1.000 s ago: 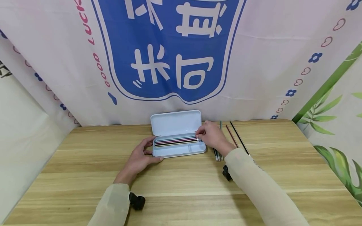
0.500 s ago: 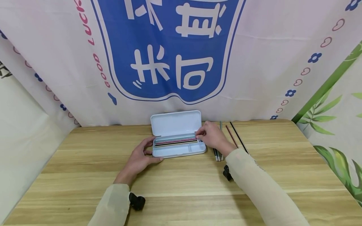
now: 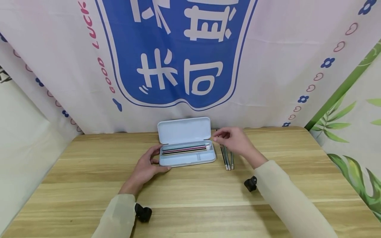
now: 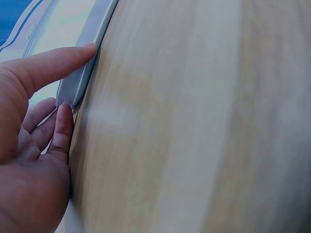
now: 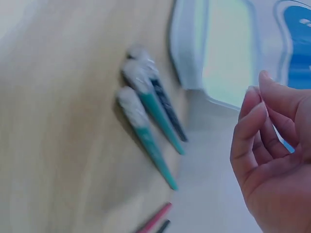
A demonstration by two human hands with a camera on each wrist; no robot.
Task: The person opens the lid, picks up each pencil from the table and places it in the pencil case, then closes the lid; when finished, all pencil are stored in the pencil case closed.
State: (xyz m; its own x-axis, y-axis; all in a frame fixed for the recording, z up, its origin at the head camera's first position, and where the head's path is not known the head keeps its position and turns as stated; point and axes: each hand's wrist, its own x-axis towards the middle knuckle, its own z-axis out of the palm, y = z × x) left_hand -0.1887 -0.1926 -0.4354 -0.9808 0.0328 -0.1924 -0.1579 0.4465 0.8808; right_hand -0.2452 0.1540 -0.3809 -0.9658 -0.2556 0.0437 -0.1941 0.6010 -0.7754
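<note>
A pale blue pencil case (image 3: pixel 184 161) lies with its lid raised, several pencils (image 3: pixel 181 150) lying side by side in its rear compartment, their eraser ends to the right. My left hand (image 3: pixel 146 167) grips the case's left end, its thumb (image 4: pixel 63 65) along the front edge and its fingers around the side. Just right of the case, over some loose pencils, my right hand (image 3: pixel 235 140) is raised with loosely bent fingers and holds nothing. Teal pencils (image 5: pixel 151 148) and a dark one (image 5: pixel 165 104) lie below it in the right wrist view.
A red pencil (image 5: pixel 155 218) and a black one (image 5: pixel 164 226) lie farther right, hidden behind the hand and arm in the head view. A printed cloth (image 3: pixel 268 82) hangs behind the wooden table (image 3: pixel 190 198), right behind the raised lid.
My right hand has let go of a pencil at the case's right end and moved right, uncovering the eraser ends. The left hand stays on the case.
</note>
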